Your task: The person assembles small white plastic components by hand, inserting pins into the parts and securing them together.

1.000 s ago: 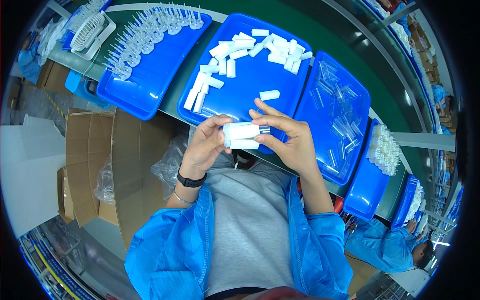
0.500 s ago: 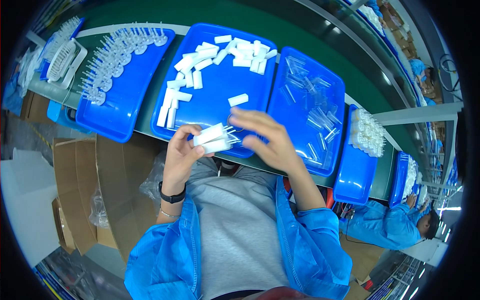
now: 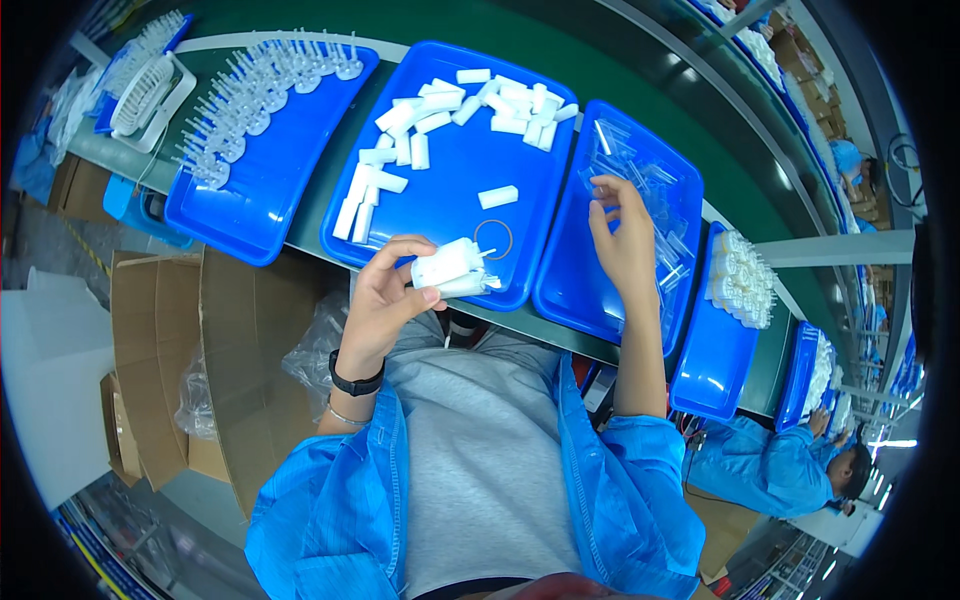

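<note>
My left hand (image 3: 392, 285) is closed around a few white block-shaped pieces (image 3: 447, 265), with thin clear rods sticking out of their right ends. It holds them over the near edge of the large blue tray (image 3: 440, 205). My right hand (image 3: 627, 232) is over the blue tray to the right (image 3: 575, 285), its thumb and fingers curled but apart, beside the clear tubes (image 3: 650, 190) lying there. Nothing shows between its fingertips. In the large tray many loose white blocks (image 3: 432, 105) lie along the far and left sides. One block (image 3: 498, 197) lies alone near a thin brown ring (image 3: 493, 240).
On the left, a blue tray (image 3: 240, 215) carries rows of clear stemmed parts (image 3: 265, 95). A white fan (image 3: 145, 100) stands beyond it. Farther right, another tray (image 3: 712, 365) holds stacked white pieces (image 3: 742, 280). Cardboard boxes (image 3: 250, 380) stand at left; a co-worker (image 3: 775, 465) sits at right.
My right hand has left the pieces in my left hand and moved right, over the tray of clear tubes. My left hand still holds the white blocks. The view has shifted slightly.
</note>
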A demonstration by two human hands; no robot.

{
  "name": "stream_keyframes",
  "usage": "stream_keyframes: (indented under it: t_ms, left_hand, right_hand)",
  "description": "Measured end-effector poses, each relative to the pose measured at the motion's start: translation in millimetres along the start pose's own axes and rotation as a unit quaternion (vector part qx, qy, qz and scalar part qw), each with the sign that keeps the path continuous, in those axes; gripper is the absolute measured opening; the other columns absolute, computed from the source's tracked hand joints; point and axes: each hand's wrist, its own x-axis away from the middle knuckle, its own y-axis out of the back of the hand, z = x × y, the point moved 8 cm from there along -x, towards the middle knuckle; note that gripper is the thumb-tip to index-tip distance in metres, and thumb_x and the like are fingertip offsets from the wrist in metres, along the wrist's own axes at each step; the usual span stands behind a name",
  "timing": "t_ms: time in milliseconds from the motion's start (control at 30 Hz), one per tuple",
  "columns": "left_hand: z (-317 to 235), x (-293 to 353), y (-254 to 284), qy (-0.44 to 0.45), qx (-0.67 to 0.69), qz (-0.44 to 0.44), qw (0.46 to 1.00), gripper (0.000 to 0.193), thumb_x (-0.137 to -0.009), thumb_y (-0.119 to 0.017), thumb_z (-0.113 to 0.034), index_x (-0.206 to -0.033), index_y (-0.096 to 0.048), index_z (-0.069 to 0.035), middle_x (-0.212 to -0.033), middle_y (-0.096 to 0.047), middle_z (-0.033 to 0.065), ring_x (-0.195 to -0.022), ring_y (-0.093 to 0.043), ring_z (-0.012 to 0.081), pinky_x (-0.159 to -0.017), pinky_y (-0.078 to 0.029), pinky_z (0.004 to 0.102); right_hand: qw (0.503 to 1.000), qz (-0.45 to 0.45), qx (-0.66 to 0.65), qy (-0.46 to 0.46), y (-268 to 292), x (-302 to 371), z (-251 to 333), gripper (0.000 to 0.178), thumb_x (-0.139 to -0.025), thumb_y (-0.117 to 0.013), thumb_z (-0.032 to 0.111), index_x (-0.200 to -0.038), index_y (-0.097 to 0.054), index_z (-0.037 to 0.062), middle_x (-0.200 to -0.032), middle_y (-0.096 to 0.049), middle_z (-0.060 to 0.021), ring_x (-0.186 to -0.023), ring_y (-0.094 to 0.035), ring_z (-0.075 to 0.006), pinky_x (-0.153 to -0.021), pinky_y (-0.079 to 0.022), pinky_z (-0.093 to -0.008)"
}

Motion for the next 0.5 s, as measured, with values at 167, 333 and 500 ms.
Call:
stream_keyframes:
  t_ms: [167,333,500]
  left_hand:
    - [-1,1,3,0.003,-0.006,-0.007,1.0,0.036,-0.079,-0.063,0.008,-0.114,-0.054,0.002,-0.118,-0.047,0.0094,-0.105,-0.056,0.0181,-0.073,-0.059,0.0256]
    - [-1,1,-3,0.004,0.006,0.014,1.0,0.036,-0.079,-0.062,0.009,-0.113,-0.055,0.001,-0.119,-0.047,0.0108,-0.105,-0.056,0.0183,-0.073,-0.06,0.0258]
    - [1,0,-9,0.003,-0.023,0.029,0.999,0.033,-0.08,-0.062,0.009,-0.111,-0.056,0.001,-0.118,-0.047,0.0113,-0.107,-0.055,0.0191,-0.073,-0.06,0.0259]
  right_hand:
    - [0.931,0.132,-0.335,0.065,0,19,67,0.022,-0.081,-0.058,-0.005,-0.1,-0.068,0.003,-0.098,-0.063,-0.011,-0.086,-0.063,-0.0182,-0.073,-0.05,-0.0281]
    - [0.922,0.143,-0.346,0.102,2,24,93,0.028,-0.079,-0.062,-0.005,-0.104,-0.068,0.0047,-0.101,-0.066,-0.0113,-0.085,-0.063,-0.0177,-0.073,-0.05,-0.0278]
    - [0.911,0.151,-0.38,0.06,-7,29,94,0.03,-0.078,-0.062,-0.006,-0.106,-0.068,0.0049,-0.1,-0.067,-0.0103,-0.085,-0.063,-0.0169,-0.073,-0.051,-0.0283]
